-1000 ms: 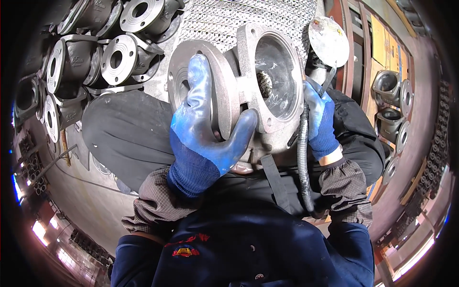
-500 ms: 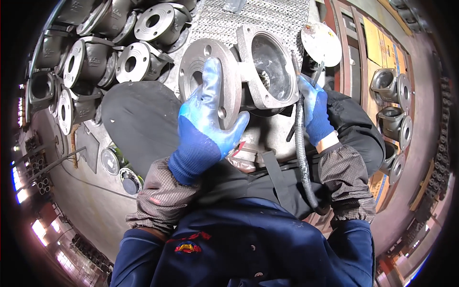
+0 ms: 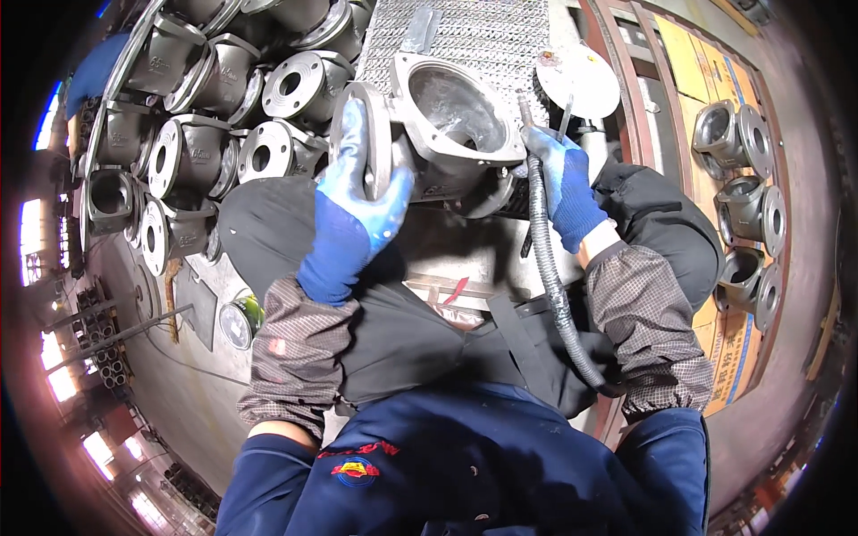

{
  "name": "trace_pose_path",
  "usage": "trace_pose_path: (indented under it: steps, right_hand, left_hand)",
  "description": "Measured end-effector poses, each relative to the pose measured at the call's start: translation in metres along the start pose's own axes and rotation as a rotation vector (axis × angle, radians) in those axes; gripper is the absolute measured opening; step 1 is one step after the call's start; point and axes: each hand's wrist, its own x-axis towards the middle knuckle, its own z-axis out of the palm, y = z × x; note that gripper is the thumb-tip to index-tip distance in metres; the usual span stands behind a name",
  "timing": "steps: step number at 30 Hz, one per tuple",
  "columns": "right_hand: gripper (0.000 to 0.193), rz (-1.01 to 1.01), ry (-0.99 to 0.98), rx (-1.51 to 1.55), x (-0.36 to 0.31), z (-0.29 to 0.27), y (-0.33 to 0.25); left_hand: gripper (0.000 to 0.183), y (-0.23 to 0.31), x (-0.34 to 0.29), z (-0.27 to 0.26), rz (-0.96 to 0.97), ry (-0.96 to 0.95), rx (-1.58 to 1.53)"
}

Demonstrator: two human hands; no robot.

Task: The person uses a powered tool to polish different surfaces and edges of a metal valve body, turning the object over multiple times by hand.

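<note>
A grey cast-metal valve body (image 3: 433,161) sits before my knees, its wide, nearly square opening tilted up toward me. My left hand (image 3: 362,201), in a blue glove, grips the round flange at its left side, fingers over the face and thumb on the opposite side. In my right hand (image 3: 565,179), also gloved, is a slim hand tool (image 3: 525,109) joined to a grey corrugated hose (image 3: 547,259). The tool's tip points up beside the right corner of the opening. Most of its grip is hidden by my fingers.
Many similar castings (image 3: 192,152) are stacked at the far left. A textured metal surface (image 3: 474,31) lies beyond the workpiece, with a white round disc (image 3: 579,82) at its right. More castings (image 3: 740,210) stand on cardboard at the right. A can (image 3: 239,322) stands on the floor at the left.
The valve body has turned, so its left flange now shows more edge-on and its opening faces more upward. My left hand has turned with it. The view has shifted slightly.
</note>
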Motion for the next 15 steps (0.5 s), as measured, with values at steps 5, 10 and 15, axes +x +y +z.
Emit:
trace_pose_path:
  steps: [5,10,15]
  right_hand:
    - [0.027,0.011,-0.032,0.074,0.001,0.002,-0.004]
    - [0.031,-0.109,0.025,0.047,-0.001,0.0,-0.018]
    - [0.029,-0.502,-0.337,-0.315,-0.05,0.022,-0.071]
  left_hand:
    - [0.064,-0.023,0.021,-0.005,0.109,0.0,0.045]
    - [0.063,-0.009,0.031,-0.004,0.026,-0.023,-0.196]
    - [0.065,-0.042,0.036,-0.014,0.244,-0.063,-0.192]
